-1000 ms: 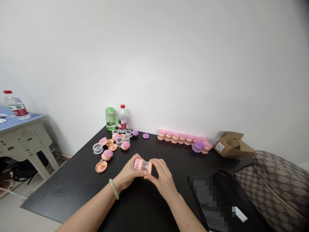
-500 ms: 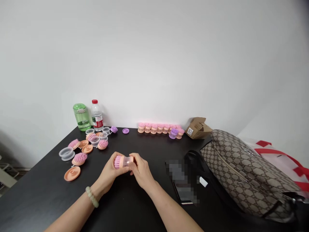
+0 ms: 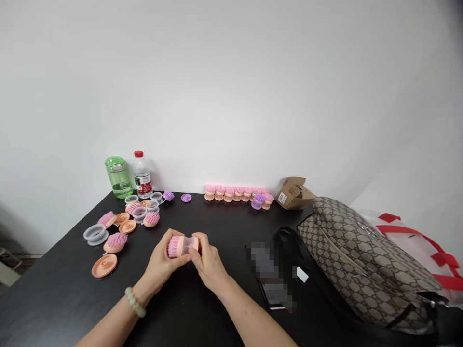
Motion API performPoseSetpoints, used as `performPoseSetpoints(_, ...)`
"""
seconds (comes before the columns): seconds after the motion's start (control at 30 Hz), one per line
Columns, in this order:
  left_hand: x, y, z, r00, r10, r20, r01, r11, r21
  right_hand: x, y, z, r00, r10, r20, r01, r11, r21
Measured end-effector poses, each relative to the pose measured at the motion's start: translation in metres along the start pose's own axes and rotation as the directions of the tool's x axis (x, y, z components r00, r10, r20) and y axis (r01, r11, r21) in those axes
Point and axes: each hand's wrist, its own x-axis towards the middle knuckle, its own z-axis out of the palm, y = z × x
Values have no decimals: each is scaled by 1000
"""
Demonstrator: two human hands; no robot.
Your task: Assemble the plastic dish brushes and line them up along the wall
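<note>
Between my two hands, above the black table, is a scrub brush (image 3: 183,246) lying on its side, with pink bristles to the left, a clear middle and a peach end to the right. My left hand (image 3: 163,255) is closed around the bristle end. The fingers and thumb of my right hand (image 3: 208,258) grip the peach end. To the left lie loose parts: pink bristle heads (image 3: 116,242), peach discs (image 3: 104,265), clear rings (image 3: 96,233), a purple bristle head (image 3: 168,195) and a purple disc (image 3: 186,197).
Along the wall stands a row of pink brushes (image 3: 228,193) with a purple one (image 3: 258,201) in front. A green bottle (image 3: 119,178) and a water bottle (image 3: 142,176) are at back left. A cardboard box (image 3: 294,193), phone (image 3: 271,279) and patterned bag (image 3: 365,265) occupy the right.
Both hands still hold the brush, which has turned slightly so more of its bristles show. My right thumb has shifted onto the clear middle. The whole view has moved a little.
</note>
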Motion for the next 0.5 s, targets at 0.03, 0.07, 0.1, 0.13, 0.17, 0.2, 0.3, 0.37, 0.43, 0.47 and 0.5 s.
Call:
performPoseSetpoints(0.03,-1,1,-1,1000,11,-5,-10,998,63,0,1,2,999,39,31,-40,998,47)
performPoseSetpoints(0.07,-2,2,-2,1000,20,-1,-20,993,119,-1,2,3,995,76,62,-82,992,98)
performPoseSetpoints(0.1,-2,3,-2,1000,29,10,-31,986,165,-1,3,5,990,109,85,-120,982,147)
performPoseSetpoints(0.13,-3,4,-2,999,40,23,-44,979,200,-1,5,6,986,137,99,-154,969,191)
performPoseSetpoints(0.17,-4,4,-2,998,51,32,-57,972,228,-1,6,8,981,162,107,-183,957,227)
performPoseSetpoints(0.2,-4,4,-1,998,60,34,-66,966,249,-1,7,9,977,182,107,-204,945,256)
performPoseSetpoints(0.3,-4,2,1,999,45,-24,-37,967,253,-1,8,11,972,208,106,-232,916,328)
performPoseSetpoints(0.37,-3,-2,2,997,-7,-74,22,980,198,0,9,12,973,204,110,-231,901,367)
performPoseSetpoints(0.43,-2,-5,0,993,-73,-89,82,991,103,1,11,13,976,182,116,-214,892,399)
performPoseSetpoints(0.47,-1,-6,-1,991,-101,-86,105,993,46,2,13,13,979,164,118,-199,889,413)
performPoseSetpoints(0.5,-1,-7,-2,989,-122,-78,121,993,-15,3,14,14,982,146,117,-182,885,428)
